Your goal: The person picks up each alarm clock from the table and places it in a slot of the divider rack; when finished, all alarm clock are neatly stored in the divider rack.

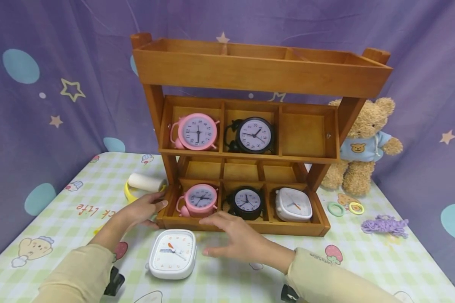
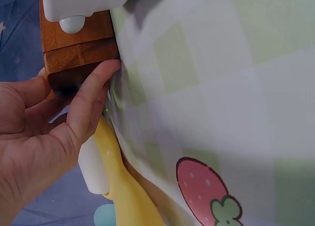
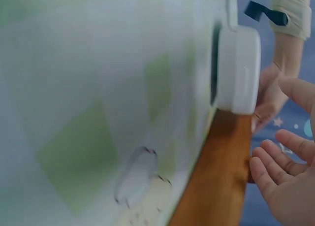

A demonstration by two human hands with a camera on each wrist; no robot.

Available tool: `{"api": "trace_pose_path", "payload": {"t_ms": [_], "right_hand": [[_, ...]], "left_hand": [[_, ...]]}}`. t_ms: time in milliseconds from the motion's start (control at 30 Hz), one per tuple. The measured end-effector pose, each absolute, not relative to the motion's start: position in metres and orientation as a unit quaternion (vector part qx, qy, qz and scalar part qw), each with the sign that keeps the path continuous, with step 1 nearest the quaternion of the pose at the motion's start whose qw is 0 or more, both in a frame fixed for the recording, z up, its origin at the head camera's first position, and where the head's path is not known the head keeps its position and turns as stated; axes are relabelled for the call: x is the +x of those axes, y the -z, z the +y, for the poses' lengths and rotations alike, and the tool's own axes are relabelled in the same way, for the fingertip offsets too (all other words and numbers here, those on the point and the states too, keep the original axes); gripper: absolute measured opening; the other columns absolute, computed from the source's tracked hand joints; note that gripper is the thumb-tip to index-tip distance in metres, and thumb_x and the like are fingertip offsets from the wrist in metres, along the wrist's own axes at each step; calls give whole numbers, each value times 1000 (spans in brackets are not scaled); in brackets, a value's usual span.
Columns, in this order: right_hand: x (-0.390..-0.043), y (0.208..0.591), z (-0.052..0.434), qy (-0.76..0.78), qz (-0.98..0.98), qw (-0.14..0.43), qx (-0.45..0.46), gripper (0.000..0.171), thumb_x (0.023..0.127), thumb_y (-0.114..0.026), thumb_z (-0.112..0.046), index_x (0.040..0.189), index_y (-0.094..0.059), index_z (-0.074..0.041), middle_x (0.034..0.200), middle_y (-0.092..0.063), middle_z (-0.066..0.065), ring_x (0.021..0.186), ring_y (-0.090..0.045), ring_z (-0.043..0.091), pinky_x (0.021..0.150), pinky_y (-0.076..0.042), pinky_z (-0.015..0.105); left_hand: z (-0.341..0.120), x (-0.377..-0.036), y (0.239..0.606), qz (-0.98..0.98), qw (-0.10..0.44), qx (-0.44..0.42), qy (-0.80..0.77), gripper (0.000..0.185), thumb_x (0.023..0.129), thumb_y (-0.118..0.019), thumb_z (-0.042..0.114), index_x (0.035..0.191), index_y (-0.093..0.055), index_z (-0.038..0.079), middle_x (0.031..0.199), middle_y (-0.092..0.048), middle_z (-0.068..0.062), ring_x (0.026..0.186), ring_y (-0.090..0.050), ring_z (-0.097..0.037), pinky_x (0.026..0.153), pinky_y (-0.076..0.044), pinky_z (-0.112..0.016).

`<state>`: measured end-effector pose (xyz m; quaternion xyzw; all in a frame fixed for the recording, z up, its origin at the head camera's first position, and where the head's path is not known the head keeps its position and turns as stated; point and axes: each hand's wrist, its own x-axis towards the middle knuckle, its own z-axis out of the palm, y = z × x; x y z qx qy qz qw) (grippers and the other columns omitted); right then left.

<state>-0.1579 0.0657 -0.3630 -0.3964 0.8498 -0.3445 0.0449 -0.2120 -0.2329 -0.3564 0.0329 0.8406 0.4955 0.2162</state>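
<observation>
My left hand (image 1: pixel 144 208) holds the lower left end of the wooden shelf (image 1: pixel 250 227), with fingers on both sides of its end (image 2: pixel 81 56) in the left wrist view. My right hand (image 1: pixel 236 237) is open in front of the bottom tier, fingers spread and pointing left, nothing in it. Between the hands a square white alarm clock (image 1: pixel 173 254) lies face up on the cloth. In the bottom tier lie a pink alarm clock (image 1: pixel 200 200), a black one (image 1: pixel 246 203) and a white one (image 1: pixel 293 204). Another pink clock (image 1: pixel 197 131) and black clock (image 1: pixel 255 134) lie in the middle tier.
A white roll (image 1: pixel 145 182) and a yellow object (image 1: pixel 128 192) lie left of the shelf. At the right are a teddy bear (image 1: pixel 364 147), a green ring (image 1: pixel 335 209), a yellow ring (image 1: pixel 356 208) and a purple yarn bundle (image 1: pixel 384 226). The checked tablecloth (image 1: pixel 364 269) covers the table.
</observation>
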Motion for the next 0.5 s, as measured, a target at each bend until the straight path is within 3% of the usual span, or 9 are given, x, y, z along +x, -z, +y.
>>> {"api": "trace_pose_path", "payload": {"t_ms": [500], "right_hand": [[-152, 373, 31, 247, 883, 134, -376, 106, 82, -77, -61, 162, -26, -14, 157, -41, 9, 142, -41, 23, 117, -38, 38]], "left_hand": [[-234, -213, 356, 839, 214, 43, -498, 60, 110, -37, 10, 153, -5, -18, 153, -9, -48, 140, -24, -61, 78, -64, -47]]}}
